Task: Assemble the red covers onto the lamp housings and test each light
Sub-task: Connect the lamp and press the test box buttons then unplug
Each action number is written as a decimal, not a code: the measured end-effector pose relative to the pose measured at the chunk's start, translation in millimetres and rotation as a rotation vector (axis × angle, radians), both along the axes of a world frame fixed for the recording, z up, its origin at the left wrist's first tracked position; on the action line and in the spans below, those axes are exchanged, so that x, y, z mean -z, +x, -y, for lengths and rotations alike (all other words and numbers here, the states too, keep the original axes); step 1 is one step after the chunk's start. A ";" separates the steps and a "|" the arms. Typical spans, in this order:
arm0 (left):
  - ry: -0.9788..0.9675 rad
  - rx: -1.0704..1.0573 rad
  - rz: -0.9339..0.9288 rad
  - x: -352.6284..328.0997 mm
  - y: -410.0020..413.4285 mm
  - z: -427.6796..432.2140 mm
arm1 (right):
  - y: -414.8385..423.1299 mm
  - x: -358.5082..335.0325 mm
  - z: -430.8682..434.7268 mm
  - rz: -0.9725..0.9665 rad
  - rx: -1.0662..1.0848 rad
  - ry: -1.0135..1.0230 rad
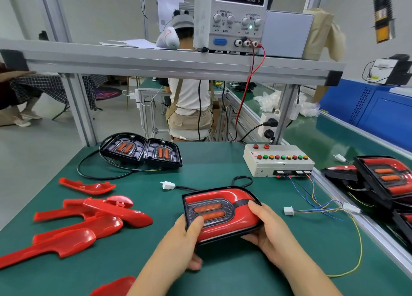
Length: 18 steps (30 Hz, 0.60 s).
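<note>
one lamp housing with its red cover seated, over the near middle of the table. the left hand and right hand each grip an edge, thumb on top, fingers curled beneath. its plug lies apart from the test lead, so testing seems pending. two bare housings and loose red covers are left; covered lamps lie at right.
</note>
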<state>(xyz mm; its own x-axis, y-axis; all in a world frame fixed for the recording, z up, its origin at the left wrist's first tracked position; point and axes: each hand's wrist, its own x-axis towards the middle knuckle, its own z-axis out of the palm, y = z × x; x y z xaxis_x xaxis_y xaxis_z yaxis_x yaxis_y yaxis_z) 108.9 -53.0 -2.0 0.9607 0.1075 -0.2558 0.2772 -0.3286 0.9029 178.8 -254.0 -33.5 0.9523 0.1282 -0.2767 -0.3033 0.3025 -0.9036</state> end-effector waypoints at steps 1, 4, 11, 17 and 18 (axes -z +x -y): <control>0.157 0.030 0.005 -4.5 4.1 -7.2 | -1.3 0.5 1.3 -0.011 -0.002 0.000; 0.529 0.000 0.053 -12.4 34.8 -30.2 | -3.7 0.8 3.2 -0.050 -0.010 0.012; 0.949 0.003 -0.069 -12.5 120.7 -79.4 | -12.7 -5.3 7.4 -0.004 -0.127 -0.213; 0.839 0.066 -0.112 -6.7 139.2 -78.9 | -16.9 -10.9 7.5 0.057 -0.213 -0.544; 0.816 0.064 -0.105 -6.4 140.1 -77.6 | -16.9 -11.9 7.7 0.069 -0.229 -0.585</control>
<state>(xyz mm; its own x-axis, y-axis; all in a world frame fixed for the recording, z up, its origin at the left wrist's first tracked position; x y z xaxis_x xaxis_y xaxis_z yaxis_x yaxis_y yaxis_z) 249.0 24.6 4.4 0.9467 0.2444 -0.2098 0.3054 -0.8880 0.3438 161.9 -261.6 -21.6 0.9370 0.1767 -0.3015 -0.2369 -0.3130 -0.9197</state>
